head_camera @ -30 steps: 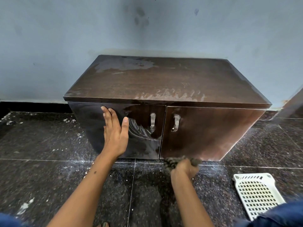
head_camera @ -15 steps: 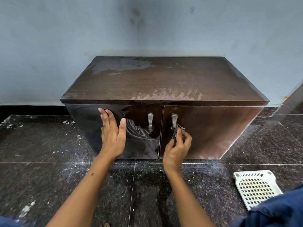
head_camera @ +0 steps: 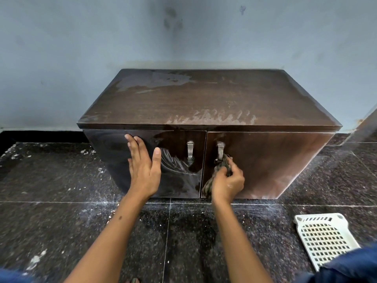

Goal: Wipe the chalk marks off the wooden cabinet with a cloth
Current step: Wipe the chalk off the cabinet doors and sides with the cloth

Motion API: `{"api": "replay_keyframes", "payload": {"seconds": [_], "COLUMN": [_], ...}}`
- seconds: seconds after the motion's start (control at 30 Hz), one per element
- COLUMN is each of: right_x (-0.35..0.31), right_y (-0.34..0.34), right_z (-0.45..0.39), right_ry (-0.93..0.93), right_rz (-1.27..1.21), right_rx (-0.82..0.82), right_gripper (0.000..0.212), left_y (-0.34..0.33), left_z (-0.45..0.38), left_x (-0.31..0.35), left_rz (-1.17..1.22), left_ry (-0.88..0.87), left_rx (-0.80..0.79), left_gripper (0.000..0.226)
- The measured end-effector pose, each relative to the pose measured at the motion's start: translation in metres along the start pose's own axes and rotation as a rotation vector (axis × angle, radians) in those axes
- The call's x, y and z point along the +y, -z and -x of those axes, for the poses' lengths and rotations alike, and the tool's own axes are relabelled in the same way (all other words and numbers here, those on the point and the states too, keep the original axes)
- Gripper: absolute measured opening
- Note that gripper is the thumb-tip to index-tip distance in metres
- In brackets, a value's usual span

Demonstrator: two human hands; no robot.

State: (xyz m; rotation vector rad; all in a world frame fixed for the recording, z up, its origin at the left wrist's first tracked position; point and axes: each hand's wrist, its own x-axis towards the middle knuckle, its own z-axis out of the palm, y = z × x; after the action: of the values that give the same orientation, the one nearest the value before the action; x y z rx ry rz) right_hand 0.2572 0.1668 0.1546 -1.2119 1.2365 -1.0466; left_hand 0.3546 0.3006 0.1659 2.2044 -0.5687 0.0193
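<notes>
No brand, label or writing can be read anywhere in your view. The wooden cabinet [head_camera: 210, 103] sits low on the floor against a pale blue-grey wall [head_camera: 81, 48], a boxy piece with a flat dark-brown top that overhangs two glossy doors. Pale chalky smears [head_camera: 212, 118] streak the front edge of the top, and a hazy whitish patch [head_camera: 151, 81] spreads over its back left corner. Your left hand [head_camera: 142, 168] lies flat on the left door [head_camera: 114, 152], fingers straight and thumb spread, gripping nothing. Your right hand [head_camera: 228, 183] is curled around the cloth [head_camera: 221, 168], a dark, mottled, bunched rag, and presses it against the right door [head_camera: 275, 160] just below and touching the lower end of the right metal handle [head_camera: 220, 150]; a tail of the cloth hangs down by your wrist. The left handle [head_camera: 190, 150] is a matching dull silver strap, bent at the bottom. The floor [head_camera: 61, 221] is polished black speckled stone, dusted with white flecks. A white plastic basket [head_camera: 324, 240] with a square-grid mesh lies at your lower right, apart from the cabinet.
</notes>
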Motion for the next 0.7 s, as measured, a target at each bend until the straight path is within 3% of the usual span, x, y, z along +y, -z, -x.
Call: {"api": "replay_keyframes", "payload": {"seconds": [0.1,0.17,0.33,0.5,0.6,0.7], "right_x": [-0.016,-0.032,-0.055,-0.010,-0.009,-0.027], "right_y": [0.002,0.005,-0.003,-0.008,-0.005,0.002], "right_z": [-0.014,-0.012,0.007,0.003,-0.004,-0.011], "right_ry": [-0.266,-0.180,0.471,1.035,0.985,0.616], "right_rz": [-0.146,-0.155,-0.061,0.406,0.417,0.157], "right_rx": [0.016,0.027,-0.003,-0.115,-0.078,0.021], "right_gripper": [0.023,0.025,0.031,0.023,0.023,0.028], "left_y": [0.001,0.001,0.003,0.006,0.009,0.011], "left_z": [-0.002,-0.002,-0.001,0.001,0.000,0.002], "left_x": [-0.002,-0.002,-0.001,-0.003,-0.002,-0.005], "left_rz": [0.002,0.001,-0.006,-0.011,0.002,0.008], "left_ry": [0.001,0.000,0.005,0.005,0.015,-0.004], "left_rx": [0.003,-0.001,0.000,-0.015,-0.039,-0.025], "left_gripper": [0.082,0.082,0.083,0.081,0.081,0.085]}}
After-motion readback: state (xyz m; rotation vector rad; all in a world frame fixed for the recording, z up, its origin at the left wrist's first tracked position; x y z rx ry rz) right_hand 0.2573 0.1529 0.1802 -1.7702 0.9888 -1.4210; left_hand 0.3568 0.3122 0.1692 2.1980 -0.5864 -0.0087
